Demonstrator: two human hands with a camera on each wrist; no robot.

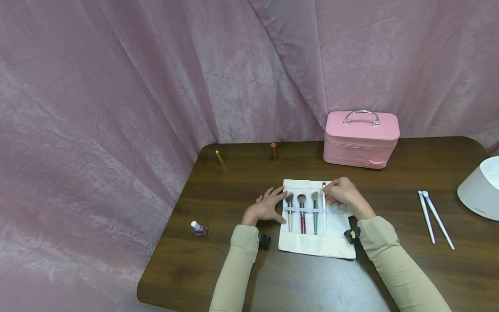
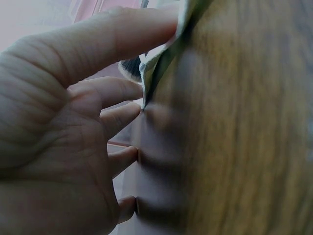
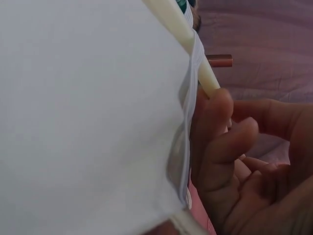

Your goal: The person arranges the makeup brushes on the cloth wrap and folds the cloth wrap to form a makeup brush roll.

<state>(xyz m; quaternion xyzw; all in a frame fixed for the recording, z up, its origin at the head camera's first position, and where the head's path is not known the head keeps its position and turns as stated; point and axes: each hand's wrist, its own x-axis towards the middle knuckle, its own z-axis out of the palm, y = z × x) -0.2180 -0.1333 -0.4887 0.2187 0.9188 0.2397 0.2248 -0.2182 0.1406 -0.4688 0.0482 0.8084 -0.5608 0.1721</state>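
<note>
A cream cloth brush roll lies unrolled on the table, with a pale elastic band across it. Makeup brushes stand in the band side by side: a dark fan-headed brush, a red-handled brush, a green-handled brush and a white-handled brush. My right hand pinches the white-handled brush near its upper end; in the right wrist view its pale handle passes under the elastic band. With fingers spread, my left hand rests on the roll's left edge.
A pink cosmetic case stands at the back. Two slim white sticks and a white rounded container are on the right. A lipstick, a gold tube and a purple nail polish bottle stand on the left half.
</note>
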